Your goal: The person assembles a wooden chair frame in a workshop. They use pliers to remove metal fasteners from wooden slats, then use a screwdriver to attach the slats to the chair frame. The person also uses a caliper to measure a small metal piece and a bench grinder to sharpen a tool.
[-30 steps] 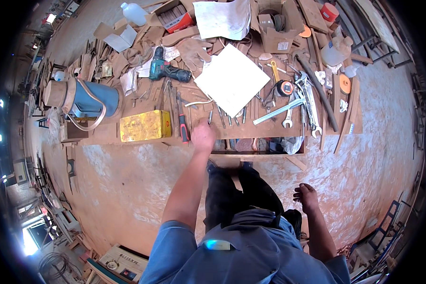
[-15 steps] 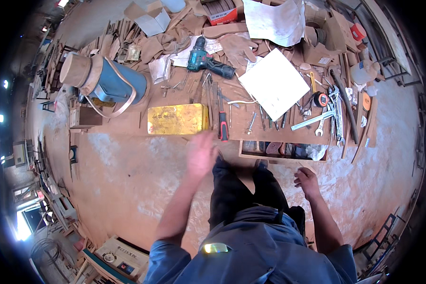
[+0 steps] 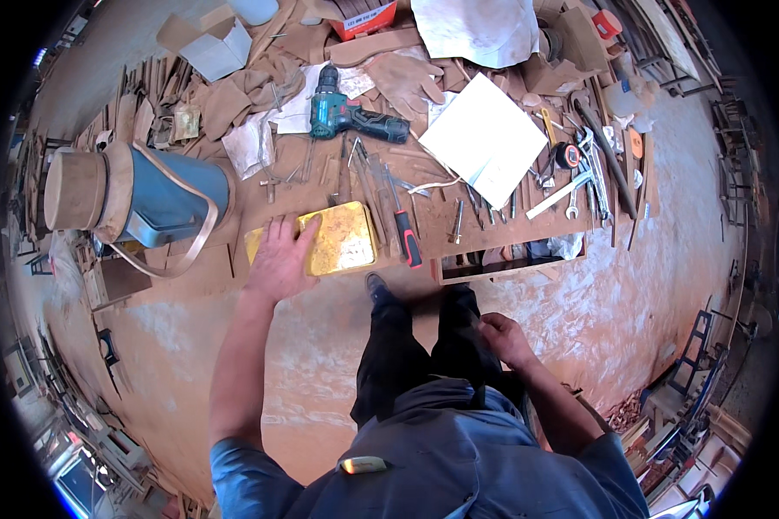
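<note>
Left grip splayed loose atop yellow tin (contents hidden); right grip curled, hold unclear.

I'm standing over reddish-brown floor streaked white, bench ahead, ladder-like metal frame off right!

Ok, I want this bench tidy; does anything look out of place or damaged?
Yes: the drawer stands open, contents exposed; the white square sheet lies cornerwise, out of line with the drawer; and the yellow tin under the left hand looks blotched and worn.
</note>
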The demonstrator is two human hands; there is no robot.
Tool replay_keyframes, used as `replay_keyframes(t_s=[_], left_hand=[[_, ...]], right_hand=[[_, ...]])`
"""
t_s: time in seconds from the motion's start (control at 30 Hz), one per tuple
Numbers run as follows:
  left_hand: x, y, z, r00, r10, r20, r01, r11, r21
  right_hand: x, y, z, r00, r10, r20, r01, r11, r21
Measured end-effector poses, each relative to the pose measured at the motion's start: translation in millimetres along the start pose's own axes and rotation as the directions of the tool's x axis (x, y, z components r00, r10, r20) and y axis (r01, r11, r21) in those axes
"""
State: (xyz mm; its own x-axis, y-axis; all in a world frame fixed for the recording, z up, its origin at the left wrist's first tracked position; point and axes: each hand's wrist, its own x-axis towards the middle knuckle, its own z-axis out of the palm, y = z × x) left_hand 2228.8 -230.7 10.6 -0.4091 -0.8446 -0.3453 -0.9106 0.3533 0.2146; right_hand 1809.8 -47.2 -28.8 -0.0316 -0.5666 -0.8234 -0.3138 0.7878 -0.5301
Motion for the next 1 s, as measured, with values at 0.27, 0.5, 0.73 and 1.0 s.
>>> replay_keyframes(t_s=[0.27, 0.5, 0.73, 1.0], left_hand=[[-37, -9, -27, 0.993, -0.067, -0.097, 0.053, 0.988, -0.145], [-170, 14, 39, 0.892, -0.442, -0.092, 0.372, 0.836, -0.404], [-224, 65, 108, 0.842, -0.535, 0.069, 0.473, 0.67, -0.572], [-241, 67, 136, 0.818, -0.575, 0.011, 0.465, 0.649, -0.602]], right_hand=[[8, -8, 15, 0.998, -0.043, -0.039, 0.043, 0.999, -0.004], [26, -88, 57, 0.987, -0.144, 0.069, 0.148, 0.988, -0.043], [42, -141, 103, 0.891, -0.393, 0.228, 0.454, 0.797, -0.399], [55, -193, 146, 0.665, -0.663, 0.343, 0.722, 0.452, -0.524]])
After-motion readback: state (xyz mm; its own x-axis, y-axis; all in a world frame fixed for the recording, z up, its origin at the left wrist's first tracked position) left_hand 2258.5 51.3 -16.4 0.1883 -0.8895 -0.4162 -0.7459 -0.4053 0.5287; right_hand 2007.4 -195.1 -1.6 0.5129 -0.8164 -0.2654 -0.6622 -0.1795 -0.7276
